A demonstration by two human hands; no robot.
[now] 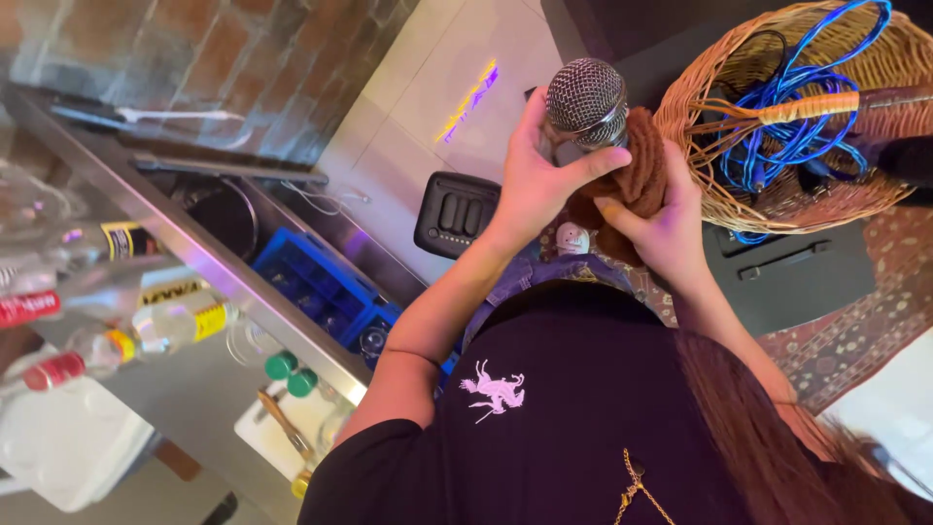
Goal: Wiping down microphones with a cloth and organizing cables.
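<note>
1. There is one mic. It has a round silver mesh head, and it is up in front of the person.
2. The left hand is wrapped around the mic just under the head. The thumb is on one side and the fingers are on the other, closed tight on it.
3. There is one brown cloth. It sits against the mic, just to the right of it.
4. The right hand is closed on the cloth from below and presses it to the mic.
5. The two hands are close together, with the mic and the cloth between them.
6. One basket is just to the right of the hands. It is woven and light brown.
7. In the basket there is a bunch of blue cable. I cannot count the loops.
8. One black box with buttons lies on the floor below the left hand.
9. One blue crate stands under the metal shelf on the left.
10. Some clear bottles lie on the left by the shelf. They are blurry, so I cannot count them well.
11. Two green caps show low down, side by side.
12. A patterned rug lies on the floor at the right.
</note>
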